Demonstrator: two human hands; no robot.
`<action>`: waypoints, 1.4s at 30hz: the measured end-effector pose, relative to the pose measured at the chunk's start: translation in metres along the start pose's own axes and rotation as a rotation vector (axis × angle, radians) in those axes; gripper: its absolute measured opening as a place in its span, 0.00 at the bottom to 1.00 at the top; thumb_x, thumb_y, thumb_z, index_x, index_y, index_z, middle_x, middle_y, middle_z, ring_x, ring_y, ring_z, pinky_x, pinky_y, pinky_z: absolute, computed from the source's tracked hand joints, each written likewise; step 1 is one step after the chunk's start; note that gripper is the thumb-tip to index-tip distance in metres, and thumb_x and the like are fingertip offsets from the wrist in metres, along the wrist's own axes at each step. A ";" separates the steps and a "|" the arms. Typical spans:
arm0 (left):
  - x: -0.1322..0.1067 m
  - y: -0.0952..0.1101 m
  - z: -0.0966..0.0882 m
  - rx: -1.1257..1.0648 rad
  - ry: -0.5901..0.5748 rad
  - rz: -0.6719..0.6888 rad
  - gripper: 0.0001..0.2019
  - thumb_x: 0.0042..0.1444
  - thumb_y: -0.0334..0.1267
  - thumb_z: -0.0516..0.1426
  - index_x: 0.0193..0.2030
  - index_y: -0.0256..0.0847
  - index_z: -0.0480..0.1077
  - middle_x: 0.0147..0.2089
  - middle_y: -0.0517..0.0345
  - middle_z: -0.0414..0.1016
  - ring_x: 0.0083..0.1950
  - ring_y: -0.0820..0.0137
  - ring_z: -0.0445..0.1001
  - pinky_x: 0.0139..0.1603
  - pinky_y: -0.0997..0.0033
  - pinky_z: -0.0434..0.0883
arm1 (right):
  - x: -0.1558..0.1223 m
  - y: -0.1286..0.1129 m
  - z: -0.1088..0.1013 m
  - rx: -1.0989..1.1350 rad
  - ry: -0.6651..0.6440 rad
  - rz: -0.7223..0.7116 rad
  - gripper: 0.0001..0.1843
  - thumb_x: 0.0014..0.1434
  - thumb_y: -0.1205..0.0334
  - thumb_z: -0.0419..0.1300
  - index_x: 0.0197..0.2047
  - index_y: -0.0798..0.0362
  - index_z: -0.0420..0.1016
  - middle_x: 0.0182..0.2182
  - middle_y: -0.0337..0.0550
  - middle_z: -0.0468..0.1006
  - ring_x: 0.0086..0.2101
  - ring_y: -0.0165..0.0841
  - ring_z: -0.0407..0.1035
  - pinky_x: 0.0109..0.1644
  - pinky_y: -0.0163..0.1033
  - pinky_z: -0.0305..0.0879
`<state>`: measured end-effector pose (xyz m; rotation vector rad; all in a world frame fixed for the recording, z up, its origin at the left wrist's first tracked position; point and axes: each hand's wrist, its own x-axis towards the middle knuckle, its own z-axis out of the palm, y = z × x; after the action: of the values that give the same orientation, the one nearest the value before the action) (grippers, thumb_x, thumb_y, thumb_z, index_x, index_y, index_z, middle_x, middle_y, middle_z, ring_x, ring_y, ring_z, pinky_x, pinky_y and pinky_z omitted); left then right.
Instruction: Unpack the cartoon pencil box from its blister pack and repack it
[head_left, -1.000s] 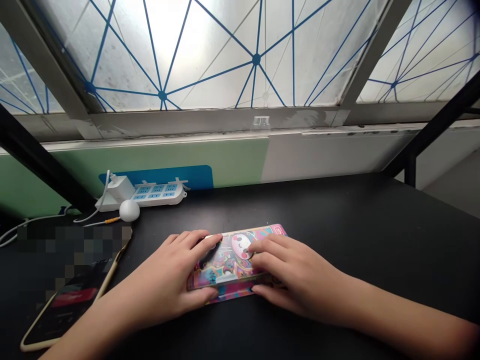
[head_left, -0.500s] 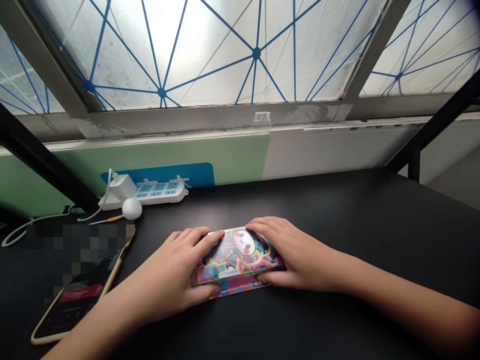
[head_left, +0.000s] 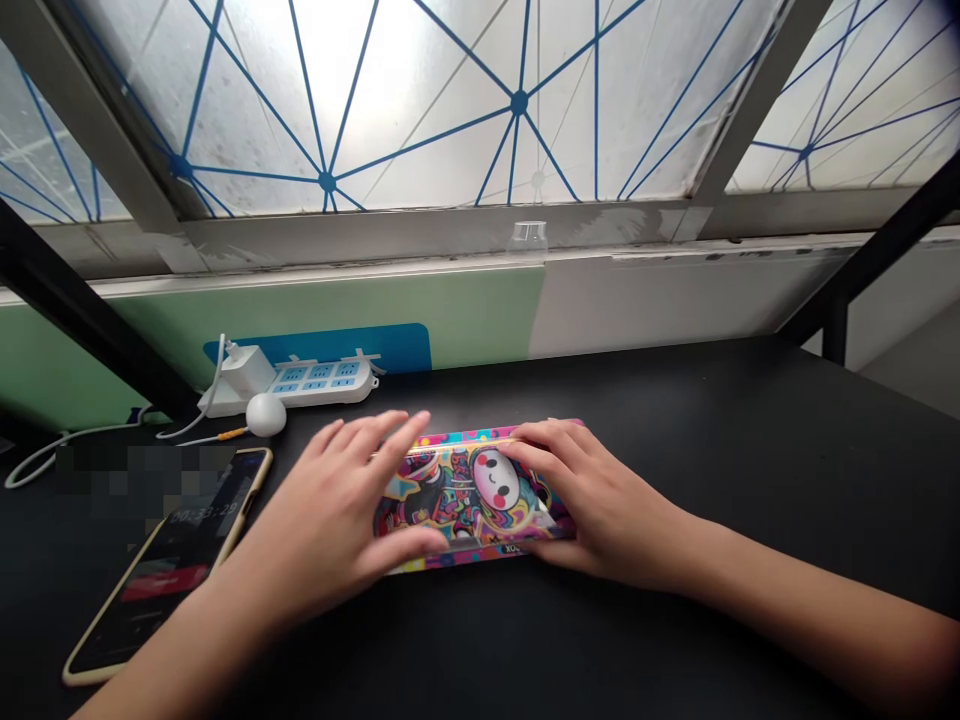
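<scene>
A colourful pencil case (head_left: 465,495) with a round white cartoon face lies on the black desk in front of me. Bright pink and multicoloured edges show along its far and near sides. My right hand (head_left: 592,490) grips its right end, fingers over the top and thumb at the near edge. At the left end, my left hand (head_left: 345,500) has its fingers raised and spread, with the thumb by the near left corner. Whether the left thumb still touches the case I cannot tell. Both ends of the case are partly covered by my hands.
On the left lies a phone (head_left: 172,570) in a pale-edged case. Behind it are a white power strip (head_left: 322,383) with a plugged-in adapter (head_left: 247,370), cables and a round white object (head_left: 265,415). A window with blue lines rises behind the black desk (head_left: 712,430).
My left fingers have lifted off the top of the pencil case and spread. Its printed top now lies flatter, and the far coloured edge has come into view. The right hand keeps its hold.
</scene>
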<state>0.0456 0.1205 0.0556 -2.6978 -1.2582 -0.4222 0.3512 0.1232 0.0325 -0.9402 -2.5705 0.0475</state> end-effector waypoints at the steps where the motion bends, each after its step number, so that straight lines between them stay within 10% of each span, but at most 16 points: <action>1: 0.000 -0.004 -0.001 0.019 0.030 -0.014 0.44 0.59 0.65 0.57 0.75 0.43 0.50 0.70 0.39 0.63 0.67 0.45 0.65 0.63 0.42 0.62 | 0.000 -0.001 0.000 -0.029 0.022 -0.020 0.43 0.56 0.59 0.66 0.70 0.55 0.54 0.61 0.59 0.65 0.59 0.50 0.60 0.64 0.59 0.59; 8: 0.001 -0.005 -0.003 0.015 0.026 -0.042 0.37 0.60 0.65 0.56 0.66 0.39 0.65 0.51 0.43 0.78 0.47 0.52 0.77 0.49 0.50 0.71 | -0.002 -0.005 0.002 -0.162 0.103 -0.109 0.44 0.52 0.61 0.65 0.69 0.56 0.54 0.59 0.60 0.66 0.59 0.53 0.60 0.68 0.65 0.50; 18: -0.001 0.004 -0.010 0.146 0.266 0.114 0.30 0.63 0.53 0.62 0.64 0.35 0.63 0.49 0.43 0.78 0.47 0.52 0.77 0.46 0.54 0.71 | 0.000 -0.005 -0.016 -0.225 0.327 0.008 0.37 0.62 0.54 0.65 0.69 0.53 0.55 0.59 0.60 0.72 0.59 0.53 0.65 0.65 0.63 0.55; 24: 0.000 0.022 -0.005 0.186 0.271 0.112 0.08 0.67 0.39 0.57 0.49 0.37 0.69 0.45 0.48 0.81 0.41 0.56 0.79 0.51 0.48 0.69 | 0.000 -0.002 -0.015 -0.220 0.260 -0.114 0.17 0.66 0.64 0.60 0.58 0.54 0.68 0.45 0.51 0.82 0.43 0.42 0.76 0.49 0.47 0.69; 42: -0.001 0.034 -0.004 0.192 0.054 0.024 0.10 0.63 0.42 0.58 0.45 0.41 0.77 0.41 0.48 0.80 0.41 0.54 0.79 0.47 0.47 0.74 | -0.001 -0.014 -0.004 -0.256 0.098 -0.178 0.13 0.70 0.66 0.55 0.54 0.55 0.75 0.45 0.51 0.83 0.44 0.43 0.77 0.45 0.48 0.73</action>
<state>0.0702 0.0969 0.0588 -2.5221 -1.1856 -0.3499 0.3448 0.1114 0.0380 -0.7731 -2.5975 -0.3766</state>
